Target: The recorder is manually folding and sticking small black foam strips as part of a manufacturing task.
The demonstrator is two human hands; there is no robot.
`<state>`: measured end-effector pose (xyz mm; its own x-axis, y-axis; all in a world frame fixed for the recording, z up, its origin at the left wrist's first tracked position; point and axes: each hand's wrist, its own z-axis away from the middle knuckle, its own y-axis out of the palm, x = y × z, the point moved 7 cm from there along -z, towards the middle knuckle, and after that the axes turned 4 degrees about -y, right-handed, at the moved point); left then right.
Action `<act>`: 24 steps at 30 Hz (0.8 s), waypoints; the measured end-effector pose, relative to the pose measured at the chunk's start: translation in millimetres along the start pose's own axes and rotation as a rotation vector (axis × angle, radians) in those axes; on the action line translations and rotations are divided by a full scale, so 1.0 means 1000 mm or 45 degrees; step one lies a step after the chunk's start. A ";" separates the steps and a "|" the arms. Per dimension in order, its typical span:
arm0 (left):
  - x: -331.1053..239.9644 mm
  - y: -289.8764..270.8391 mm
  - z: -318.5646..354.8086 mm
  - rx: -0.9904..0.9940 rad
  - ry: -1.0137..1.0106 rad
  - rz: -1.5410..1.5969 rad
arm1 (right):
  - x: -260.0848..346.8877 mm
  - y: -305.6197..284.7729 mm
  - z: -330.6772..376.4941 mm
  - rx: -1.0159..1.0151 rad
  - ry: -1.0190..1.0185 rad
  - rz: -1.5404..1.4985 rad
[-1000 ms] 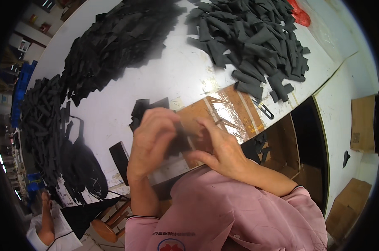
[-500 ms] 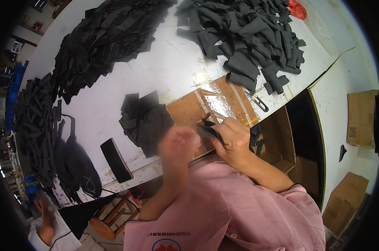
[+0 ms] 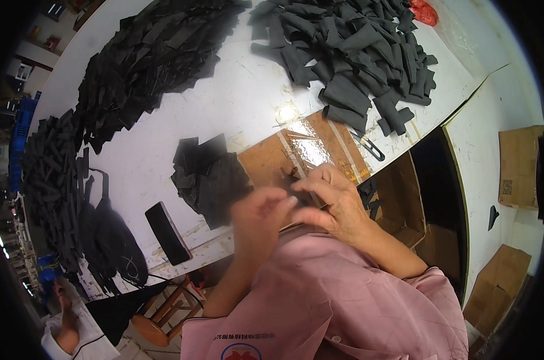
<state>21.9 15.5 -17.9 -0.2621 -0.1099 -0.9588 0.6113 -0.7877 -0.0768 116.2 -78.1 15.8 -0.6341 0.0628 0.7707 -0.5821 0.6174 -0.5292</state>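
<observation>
Far to my left, a long heap of black fabric strips (image 3: pixel 50 198) runs along the edge of the white tabletop (image 3: pixel 242 114), and a black bag with a strap (image 3: pixel 113 240) lies against it. Just beside the bag, a flat black phone (image 3: pixel 167 233) rests near the tabletop's front edge. A second broad heap of black pieces (image 3: pixel 158 54) spreads across the far left.

Closer in, a small stack of black cut pieces (image 3: pixel 209 174) sits just left of the brown cardboard sheet (image 3: pixel 302 153), which is covered in shiny tape.

My left hand (image 3: pixel 261 217) is raised over the front edge of the cardboard, blurred, its fingers (image 3: pixel 284 201) curled toward my right hand. My right hand (image 3: pixel 335 201) meets it, fingers bent and pressed together at the tips. Both hands seem to pinch something small and dark between them, but I cannot tell what it is; it is hidden by the fingers and the blur.

Right of the cardboard lies a pair of black thread snips (image 3: pixel 368 146). Beyond it, the far right holds a big pile of dark grey fabric pieces (image 3: pixel 356 54). Below the tabletop's edge stands an open cardboard box (image 3: pixel 407 198).
</observation>
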 end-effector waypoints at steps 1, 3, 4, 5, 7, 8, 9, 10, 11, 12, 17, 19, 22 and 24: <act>0.002 0.002 0.000 0.005 0.006 0.001 | -0.004 0.003 0.002 0.012 0.050 -0.134; 0.002 0.001 0.000 -0.072 0.161 -0.016 | -0.004 0.007 0.001 0.062 0.082 -0.276; 0.008 0.003 0.001 -0.080 0.176 -0.016 | -0.003 0.007 0.001 0.062 0.066 -0.276; 0.006 0.001 0.004 -0.216 0.352 -0.267 | -0.002 0.008 0.001 0.070 0.024 -0.166; -0.003 0.001 0.014 -0.438 0.564 -0.527 | 0.001 0.013 0.001 0.054 0.032 0.003; -0.005 0.007 0.015 -0.454 0.575 -0.529 | -0.001 0.017 0.003 0.055 0.014 -0.001; 0.006 0.006 0.011 -0.433 0.335 -0.214 | -0.008 0.016 0.005 -0.043 0.023 0.064; 0.016 0.006 0.008 -0.402 0.097 0.102 | -0.011 0.013 0.005 -0.141 0.032 0.128; 0.017 0.006 0.001 -0.311 -0.167 0.257 | -0.023 0.011 0.006 -0.134 0.284 0.026; 0.019 -0.001 -0.001 -0.323 -0.159 0.262 | -0.025 0.010 0.007 -0.128 0.271 0.023; 0.016 0.018 -0.006 0.306 -0.224 0.964 | -0.052 0.033 0.024 -0.045 0.994 -1.295; 0.018 0.012 -0.008 0.163 -0.201 0.614 | -0.047 0.049 0.033 -0.009 1.161 -1.866; 0.006 0.003 -0.008 -0.197 0.139 0.400 | -0.035 0.060 0.035 -0.072 1.223 -2.163; -0.001 0.001 -0.004 -0.384 0.440 -0.063 | -0.035 0.058 0.031 -0.002 1.213 -2.000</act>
<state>25.8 17.3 -18.5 -0.0635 0.1725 -0.9830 0.8077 -0.5696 -0.1522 89.1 -68.5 -52.6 0.9016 -0.1346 0.4111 -0.2814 0.5392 0.7938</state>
